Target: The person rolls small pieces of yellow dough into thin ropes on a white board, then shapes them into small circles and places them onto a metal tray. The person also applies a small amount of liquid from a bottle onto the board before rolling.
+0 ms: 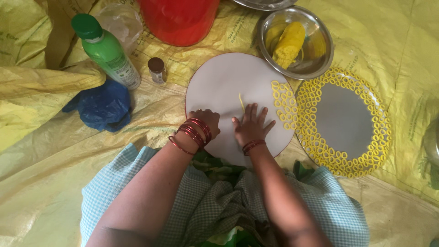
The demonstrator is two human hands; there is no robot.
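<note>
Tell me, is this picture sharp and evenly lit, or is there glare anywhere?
Head view: soft, even light, mostly sharp; the steel bowl shows bright reflections, the round steel plate only a dull sheen; the right hand on the white board looks slightly soft; edges bend a little.

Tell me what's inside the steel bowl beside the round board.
The steel bowl holds a lump of yellow dough, leaning against its wall. Its reflection shows on the shiny side. Whatever lies under the dough is hidden.

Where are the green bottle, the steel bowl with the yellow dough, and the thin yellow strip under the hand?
green bottle (pixel 109 52): head view, middle of its body.
steel bowl (pixel 267 27): head view, left rim.
thin yellow strip (pixel 241 101): head view, mid-length, on the round board.
</note>
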